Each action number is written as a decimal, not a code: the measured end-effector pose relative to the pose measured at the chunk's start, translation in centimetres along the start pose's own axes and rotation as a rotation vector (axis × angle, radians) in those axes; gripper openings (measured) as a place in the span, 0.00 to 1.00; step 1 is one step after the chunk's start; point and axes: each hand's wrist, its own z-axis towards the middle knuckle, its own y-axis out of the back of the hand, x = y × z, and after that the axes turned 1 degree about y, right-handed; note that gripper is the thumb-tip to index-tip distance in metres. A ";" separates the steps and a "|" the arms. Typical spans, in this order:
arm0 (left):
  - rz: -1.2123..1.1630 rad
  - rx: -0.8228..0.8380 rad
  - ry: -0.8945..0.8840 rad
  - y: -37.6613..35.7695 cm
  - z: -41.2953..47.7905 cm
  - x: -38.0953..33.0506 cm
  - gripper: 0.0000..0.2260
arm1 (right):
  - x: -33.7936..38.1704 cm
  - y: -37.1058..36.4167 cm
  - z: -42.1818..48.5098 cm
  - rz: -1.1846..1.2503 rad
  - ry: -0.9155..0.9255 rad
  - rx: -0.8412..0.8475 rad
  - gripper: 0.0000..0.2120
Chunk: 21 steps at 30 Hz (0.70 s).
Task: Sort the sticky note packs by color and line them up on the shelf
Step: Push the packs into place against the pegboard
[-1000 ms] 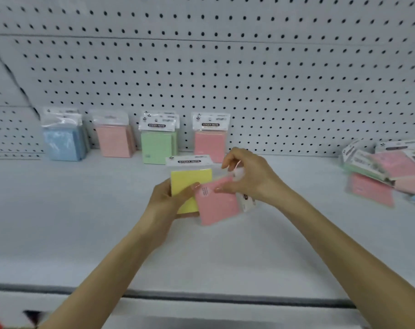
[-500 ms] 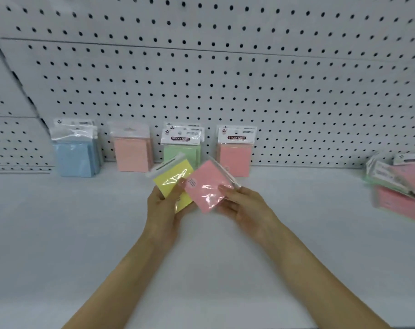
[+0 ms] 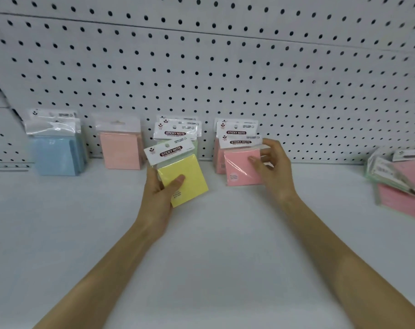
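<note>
My left hand (image 3: 159,193) grips a yellow sticky note pack (image 3: 182,179), tilted, just in front of the green packs (image 3: 175,134). My right hand (image 3: 271,168) holds a pink pack (image 3: 239,167) upright against the front of the pink stack (image 3: 219,153) at the pegboard. Further left along the back of the white shelf (image 3: 201,257) stand blue packs (image 3: 57,150) and a salmon pack (image 3: 119,148).
A loose heap of pink and green packs (image 3: 401,184) lies on the shelf at the far right. The white pegboard wall (image 3: 225,67) closes off the back. Bare shelf surface stretches in front of the row.
My hands have parted. The right hand carried the pink pack back and right to the pink stack and turned it upright. The yellow pack stayed in my left hand.
</note>
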 end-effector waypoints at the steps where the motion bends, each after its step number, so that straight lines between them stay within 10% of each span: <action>1: 0.020 0.010 -0.014 0.1 0.0 0.1 0.22 | -0.3 -0.2 0.2 -0.010 0.009 -0.017 0.18; 21: 0.155 0.012 -0.039 -0.2 -0.3 0.2 0.24 | -1.9 -0.9 1.2 -0.114 0.055 -0.132 0.28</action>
